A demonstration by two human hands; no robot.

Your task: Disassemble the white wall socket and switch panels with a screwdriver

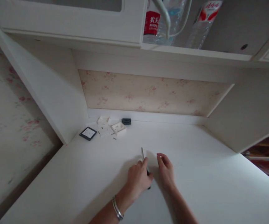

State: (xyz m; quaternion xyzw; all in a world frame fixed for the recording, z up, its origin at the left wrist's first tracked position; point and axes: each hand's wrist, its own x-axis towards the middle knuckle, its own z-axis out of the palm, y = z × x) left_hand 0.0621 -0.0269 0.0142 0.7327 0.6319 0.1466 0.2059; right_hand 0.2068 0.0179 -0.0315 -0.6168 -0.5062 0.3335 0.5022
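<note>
My left hand (138, 175), with a silver bracelet on the wrist, is closed around a screwdriver (142, 152). Its metal shaft points away from me over the white desktop, and parts of its dark handle show beside and below my fingers. A short gap to the right, my right hand (166, 171) is held with its fingers curled and thumb side toward the screwdriver. Whether anything small is pinched in those fingertips cannot be made out.
At the back left of the desktop (195, 174) lie a white open box frame (119, 128), a black socket-like block (126, 121), a black-rimmed white panel (88, 133), flat white pieces (105, 130) and small screws (114, 138). Plastic bottles (204, 25) stand on the shelf overhead.
</note>
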